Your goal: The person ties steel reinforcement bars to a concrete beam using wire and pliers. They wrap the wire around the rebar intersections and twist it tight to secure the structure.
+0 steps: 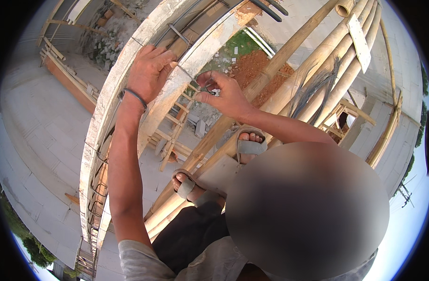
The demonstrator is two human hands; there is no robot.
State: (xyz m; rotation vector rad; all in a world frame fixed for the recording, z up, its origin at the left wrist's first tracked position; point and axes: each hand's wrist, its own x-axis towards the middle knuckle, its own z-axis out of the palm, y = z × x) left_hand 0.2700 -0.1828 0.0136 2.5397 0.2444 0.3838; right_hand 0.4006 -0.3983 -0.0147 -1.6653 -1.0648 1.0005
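Observation:
A long whitish formwork of two boards curves through the view, with steel rebar in the channel between them. My left hand is closed over this channel, its fingers curled around one end of a thin tie wire. That wire crosses the top of the near board toward my right hand. There, on the board's outer side, my thumb and forefinger pinch the wire's dark bent end. What lies under my left fingers is partly hidden. A dark band circles my left wrist.
My sandalled feet stand on bamboo poles and a board high above the ground. A bundle of loose dark wires lies over the poles at right. Below are a wooden ladder, rubble and reddish soil. Grey block walls stand around.

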